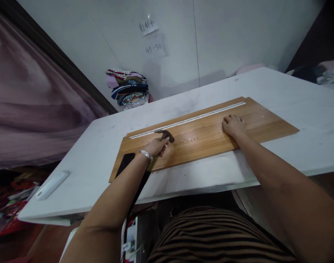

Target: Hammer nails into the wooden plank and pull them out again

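Hammer (165,135) sits gripped in the left hand (156,146) at frame centre, its head over the wooden board (271,124) on the white table (93,153). Right hand (233,125) lies open, palm down on the board, right of centre, below a white measuring strip (189,119).

A white worktable (82,153), smudged and scuffed, stands against a pale panelled wall (224,36). Two paper notes (152,36) with handwritten marks are taped to the wall; one reads "45-50". A stack of folded patterned fabric (128,87) sits in the corner below them. Mauve cloth (27,98) drapes at left, above a cluttered reddish floor (8,204). Light is soft and even.
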{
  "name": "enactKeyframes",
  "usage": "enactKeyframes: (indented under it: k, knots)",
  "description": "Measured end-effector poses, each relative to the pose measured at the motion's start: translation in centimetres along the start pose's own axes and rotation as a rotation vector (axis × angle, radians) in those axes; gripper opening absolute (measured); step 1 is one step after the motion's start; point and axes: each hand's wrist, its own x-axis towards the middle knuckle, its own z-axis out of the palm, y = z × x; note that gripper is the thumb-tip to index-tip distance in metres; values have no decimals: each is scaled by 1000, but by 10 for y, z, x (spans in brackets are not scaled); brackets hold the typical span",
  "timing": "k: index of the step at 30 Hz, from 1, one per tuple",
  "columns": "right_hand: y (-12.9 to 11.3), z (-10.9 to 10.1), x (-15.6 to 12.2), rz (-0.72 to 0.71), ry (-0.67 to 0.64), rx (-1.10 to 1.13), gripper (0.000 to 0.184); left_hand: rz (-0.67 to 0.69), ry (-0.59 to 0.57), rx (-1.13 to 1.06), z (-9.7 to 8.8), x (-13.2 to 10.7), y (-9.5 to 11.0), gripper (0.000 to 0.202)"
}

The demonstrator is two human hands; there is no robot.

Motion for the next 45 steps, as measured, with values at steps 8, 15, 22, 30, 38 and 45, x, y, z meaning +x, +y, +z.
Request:
enactKeyframes:
  k: [8, 15, 22, 30, 38, 45]
  knots:
    - [1, 1, 2, 0, -8, 5, 47, -9, -1, 10, 5, 1, -8, 36]
    - [2, 2, 2, 2, -4, 1, 48, 2, 2, 27, 4, 1, -7, 35]
    - [0, 0, 0, 2, -15, -6, 48, 21, 1, 8, 2, 0, -4, 35]
    - [-1, 0, 1, 3, -5, 5, 47, 8, -5, 23, 5, 5, -12, 34]
    - [-2, -2, -1, 8, -18, 0, 48, -5, -15, 24, 3, 2, -6, 33]
    - [1, 2, 1, 5, 0, 5, 48, -1, -6, 16, 3, -2, -2, 32]
